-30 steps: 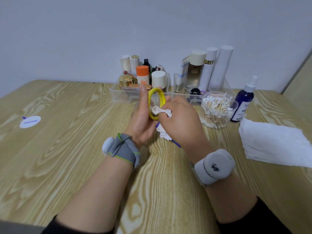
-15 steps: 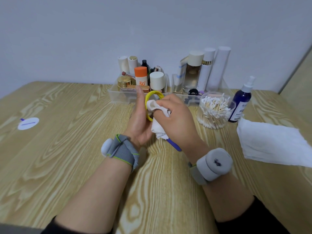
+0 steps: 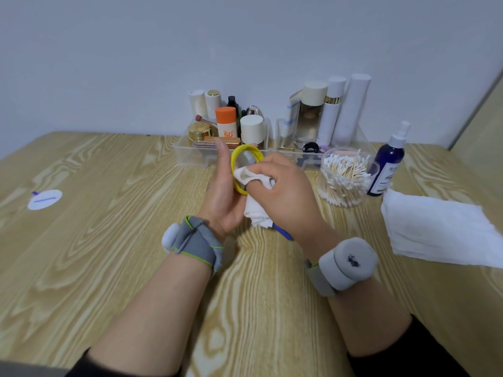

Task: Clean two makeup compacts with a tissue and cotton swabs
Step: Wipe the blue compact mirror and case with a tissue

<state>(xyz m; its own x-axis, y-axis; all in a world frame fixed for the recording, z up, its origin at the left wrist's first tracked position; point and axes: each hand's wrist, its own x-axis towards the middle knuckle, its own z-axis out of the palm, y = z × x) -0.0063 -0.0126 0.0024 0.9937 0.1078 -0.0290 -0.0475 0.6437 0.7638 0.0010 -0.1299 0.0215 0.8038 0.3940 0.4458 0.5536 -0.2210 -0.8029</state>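
Since a second ago: tissue (image 3: 246, 175) slid from compact's middle to lower-left rim.
Compact (image 3: 246, 159): mid-frame, upright above table (image 3: 109, 240).
Left hand (image 3: 221, 197) grip: clamped on compact.
Right hand (image 3: 283, 194) grip: pinching tissue; wiping continues.

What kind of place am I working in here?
Probably a home vanity or dressing desk: a wooden table against a plain wall, a clear organizer of cosmetics, a jar of swabs and a spray bottle.

Both hands meet above forearms: left hand (image 3: 221, 194) upright, thumb raised; right hand (image 3: 283, 194) curled, fingers closed.
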